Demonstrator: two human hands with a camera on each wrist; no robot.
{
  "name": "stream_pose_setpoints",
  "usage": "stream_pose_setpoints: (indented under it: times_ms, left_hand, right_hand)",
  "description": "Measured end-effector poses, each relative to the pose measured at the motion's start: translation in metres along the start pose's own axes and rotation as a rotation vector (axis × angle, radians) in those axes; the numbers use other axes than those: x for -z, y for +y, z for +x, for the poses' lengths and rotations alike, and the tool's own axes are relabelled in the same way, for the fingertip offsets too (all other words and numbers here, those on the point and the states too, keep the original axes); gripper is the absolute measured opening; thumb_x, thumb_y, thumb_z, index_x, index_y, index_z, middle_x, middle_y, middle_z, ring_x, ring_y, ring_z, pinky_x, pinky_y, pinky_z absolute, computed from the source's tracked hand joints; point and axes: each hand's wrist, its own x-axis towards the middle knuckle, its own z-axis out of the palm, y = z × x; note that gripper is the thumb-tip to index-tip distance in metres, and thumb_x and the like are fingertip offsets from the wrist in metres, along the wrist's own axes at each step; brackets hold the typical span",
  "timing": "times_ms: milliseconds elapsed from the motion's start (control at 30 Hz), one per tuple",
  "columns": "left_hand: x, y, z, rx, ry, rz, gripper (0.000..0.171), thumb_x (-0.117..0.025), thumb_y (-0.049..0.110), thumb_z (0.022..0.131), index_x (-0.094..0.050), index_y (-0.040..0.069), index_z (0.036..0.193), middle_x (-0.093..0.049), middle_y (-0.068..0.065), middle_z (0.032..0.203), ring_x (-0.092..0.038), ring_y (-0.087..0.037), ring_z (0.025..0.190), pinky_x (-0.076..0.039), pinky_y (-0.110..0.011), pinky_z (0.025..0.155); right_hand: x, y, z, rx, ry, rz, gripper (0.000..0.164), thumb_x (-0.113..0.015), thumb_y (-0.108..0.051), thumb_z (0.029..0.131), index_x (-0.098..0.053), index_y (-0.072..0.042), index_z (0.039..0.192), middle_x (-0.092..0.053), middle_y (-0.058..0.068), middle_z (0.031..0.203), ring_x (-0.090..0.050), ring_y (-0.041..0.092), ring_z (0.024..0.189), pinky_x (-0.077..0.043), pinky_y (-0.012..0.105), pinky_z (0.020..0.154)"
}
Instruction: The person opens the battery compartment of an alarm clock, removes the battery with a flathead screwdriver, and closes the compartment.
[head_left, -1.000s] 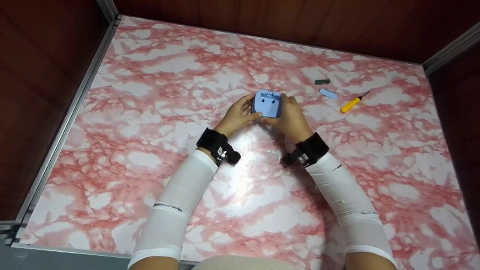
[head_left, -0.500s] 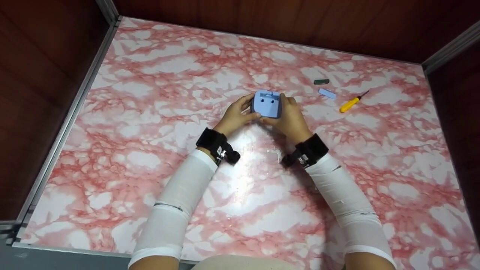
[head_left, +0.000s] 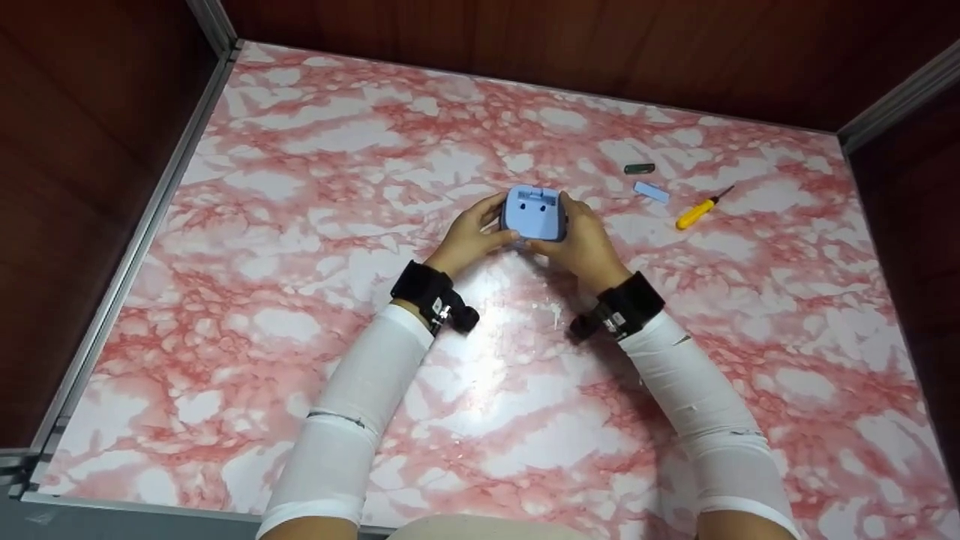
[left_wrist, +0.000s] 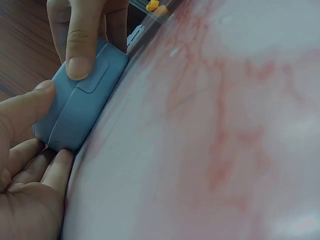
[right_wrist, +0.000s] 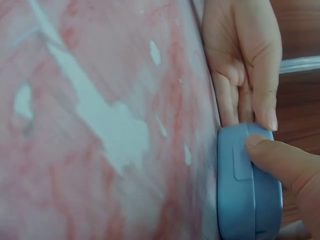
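A light blue plastic device (head_left: 534,221) with rounded corners is between my two hands, its back towards me in the head view. Two dark round holes and a narrow recess along its far edge show on that face. My left hand (head_left: 474,236) grips the left side, thumb at the near corner. On the opposite side my right hand (head_left: 589,236) holds it, with the thumb on the near edge. In the left wrist view the device (left_wrist: 95,100) stands at the table surface, a seam running round its side. The right wrist view shows the right thumb (right_wrist: 272,155) pressing near that seam.
Right of the hands lie a small green cylinder (head_left: 640,169) like a battery, a light blue cover strip (head_left: 651,192) and a yellow-handled screwdriver (head_left: 697,214). Dark wood-look panels (head_left: 540,60) wall the pink-marbled table (head_left: 315,225) at the back and sides.
The device has tipped slightly, and more of its right edge shows. My right hand and wrist have shifted a little right and nearer. Both hands keep their hold; the head view has moved slightly.
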Motion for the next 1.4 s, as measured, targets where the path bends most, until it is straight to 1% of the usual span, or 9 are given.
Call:
stream_pose_setpoints:
  times_ms: [133, 267, 400, 533, 767, 867, 1067, 1200, 1400]
  left_hand:
    - [0.001, -0.001, -0.001, 0.013, -0.005, 0.008, 0.075, -0.075, 0.002, 0.091, -0.039, 0.01, 0.156, -0.039, -0.011, 0.16, -0.04, -0.023, 0.145, -0.048, -0.023, 0.103]
    - [0.001, -0.001, -0.002, 0.012, -0.009, 0.0, 0.075, -0.074, 0.003, 0.091, -0.038, 0.009, 0.156, -0.039, -0.012, 0.16, -0.04, -0.024, 0.145, -0.048, -0.024, 0.103]
    - [0.002, 0.001, -0.003, -0.004, -0.012, 0.004, 0.074, -0.074, 0.003, 0.091, -0.039, 0.008, 0.156, -0.039, -0.014, 0.159, -0.04, -0.025, 0.145, -0.047, -0.024, 0.104]
    - [0.001, 0.002, -0.003, -0.008, -0.013, -0.001, 0.074, -0.074, 0.001, 0.091, -0.039, 0.008, 0.156, -0.04, -0.013, 0.159, -0.039, -0.024, 0.146, -0.046, -0.025, 0.105]
    - [0.002, 0.003, -0.002, 0.021, -0.03, -0.042, 0.074, -0.073, 0.0, 0.092, -0.037, 0.008, 0.156, -0.037, -0.012, 0.161, -0.037, -0.023, 0.147, -0.046, -0.028, 0.106]
    - [0.002, 0.002, -0.002, 0.024, -0.024, -0.041, 0.074, -0.073, 0.0, 0.092, -0.038, 0.008, 0.156, -0.038, -0.012, 0.16, -0.038, -0.023, 0.146, -0.047, -0.026, 0.104]
    - [0.002, 0.002, -0.003, 0.04, -0.016, -0.013, 0.074, -0.074, 0.003, 0.091, -0.039, 0.01, 0.156, -0.039, -0.009, 0.16, -0.038, -0.021, 0.146, -0.047, -0.025, 0.103]
    - [0.004, 0.003, -0.004, 0.046, -0.02, 0.0, 0.074, -0.075, 0.006, 0.091, -0.039, 0.012, 0.156, -0.04, -0.008, 0.16, -0.037, -0.02, 0.147, -0.048, -0.026, 0.103]
    - [0.003, 0.002, -0.001, 0.027, -0.015, 0.01, 0.076, -0.076, 0.005, 0.09, -0.039, 0.009, 0.156, -0.042, -0.009, 0.158, -0.039, -0.02, 0.146, -0.045, -0.024, 0.106]
  right_hand:
    - [0.005, 0.006, 0.0, -0.004, -0.038, 0.127, 0.091, -0.083, -0.015, 0.085, -0.03, 0.009, 0.154, -0.042, 0.029, 0.151, -0.053, 0.04, 0.13, -0.049, 0.044, 0.104]
    - [0.01, 0.012, -0.001, -0.01, -0.058, 0.223, 0.083, -0.081, -0.018, 0.089, -0.035, 0.003, 0.155, -0.041, 0.023, 0.154, -0.056, 0.039, 0.128, -0.053, 0.041, 0.099]
    - [0.017, 0.019, 0.001, 0.031, -0.01, 0.27, 0.062, -0.075, -0.02, 0.094, -0.049, 0.002, 0.146, -0.051, 0.02, 0.147, -0.06, 0.036, 0.123, -0.053, 0.042, 0.099]
    - [0.029, 0.026, 0.005, 0.092, 0.055, 0.275, 0.039, -0.069, -0.011, 0.096, -0.061, 0.004, 0.132, -0.061, 0.019, 0.134, -0.061, 0.034, 0.118, -0.052, 0.046, 0.1]
    - [0.045, 0.047, 0.016, 0.116, 0.128, 0.125, 0.026, -0.066, -0.001, 0.095, -0.068, 0.007, 0.12, -0.064, 0.024, 0.122, -0.064, 0.038, 0.111, -0.053, 0.05, 0.098]
    - [0.05, 0.06, 0.019, 0.111, 0.151, 0.057, 0.024, -0.066, 0.002, 0.095, -0.068, 0.009, 0.119, -0.063, 0.025, 0.119, -0.064, 0.038, 0.111, -0.053, 0.05, 0.096]
    - [0.065, 0.086, 0.026, 0.166, 0.25, -0.123, 0.017, -0.069, 0.005, 0.091, -0.07, 0.013, 0.106, -0.066, 0.031, 0.105, -0.064, 0.043, 0.099, -0.052, 0.053, 0.09]
    - [0.075, 0.091, 0.031, 0.097, 0.261, -0.21, 0.018, -0.067, 0.003, 0.091, -0.07, 0.012, 0.106, -0.066, 0.031, 0.104, -0.061, 0.045, 0.102, -0.049, 0.056, 0.094]
    - [0.083, 0.099, 0.038, -0.009, 0.295, -0.243, 0.022, -0.063, -0.003, 0.096, -0.069, 0.013, 0.11, -0.063, 0.032, 0.109, -0.058, 0.047, 0.106, -0.046, 0.057, 0.098]
